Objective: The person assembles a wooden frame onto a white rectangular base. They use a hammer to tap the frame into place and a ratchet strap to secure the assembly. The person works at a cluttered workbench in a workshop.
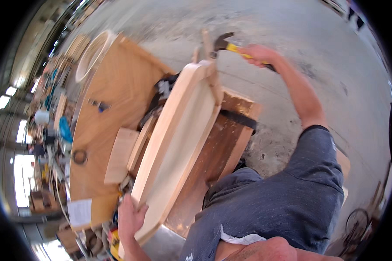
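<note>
My right hand, at the end of an outstretched arm, is closed round the handle of a claw hammer. The hammer has a dark metal head and a yellow and black handle. Its head is beside the far end of a long, pale wooden frame with rounded corners and a light panel inside. Narrow wooden pieces stick up at that end; whether the hammer touches them I cannot tell. At the frame's near end my left hand grips the rail, thumb toward the panel, some fingers hidden.
Under the frame is a brown wooden stand with a black strap. To the left, a wooden worktop carries loose boards, a tape roll and a paper sheet. Concrete floor extends beyond.
</note>
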### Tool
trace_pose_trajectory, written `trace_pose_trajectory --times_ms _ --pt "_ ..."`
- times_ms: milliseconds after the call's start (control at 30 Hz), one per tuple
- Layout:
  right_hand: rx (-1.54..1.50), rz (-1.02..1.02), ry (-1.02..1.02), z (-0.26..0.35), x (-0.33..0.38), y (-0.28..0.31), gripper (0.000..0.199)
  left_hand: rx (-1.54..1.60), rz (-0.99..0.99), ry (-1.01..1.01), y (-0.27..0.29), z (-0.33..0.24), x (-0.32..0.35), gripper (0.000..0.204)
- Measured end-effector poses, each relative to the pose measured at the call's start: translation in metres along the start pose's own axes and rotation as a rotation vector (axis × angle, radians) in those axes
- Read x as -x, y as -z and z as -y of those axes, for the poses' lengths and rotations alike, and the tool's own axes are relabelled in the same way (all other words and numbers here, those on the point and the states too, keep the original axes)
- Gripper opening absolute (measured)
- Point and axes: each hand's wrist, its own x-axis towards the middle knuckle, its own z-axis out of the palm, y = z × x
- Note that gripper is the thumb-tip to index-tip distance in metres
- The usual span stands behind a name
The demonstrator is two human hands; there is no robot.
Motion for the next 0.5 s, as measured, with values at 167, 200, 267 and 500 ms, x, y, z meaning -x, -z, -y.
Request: trace_pose_trajectory --times_ms 167,200,267,500 --pt "0.013 0.048 0.039 0.026 0.005 -0.032 0.047 0.075 0.087 0.054 0.015 -0.013 0.011 0.046" --pt "0.081 0.026 0.062 0.03 0.008 -0.022 0.047 0.069 0.121 0.106 0.021 -0.023 0.013 0.045" --pt "0.277 -0.102 0.153 0.061 0.027 -0.021 0.046 0.039 0.109 0.092 0.02 -0.02 0.015 0.039" --pt "0.606 -0.259 0.616 0.136 0.097 -0.056 0.038 0.081 0.076 0.035 0.009 -0.019 0.009 0.036"
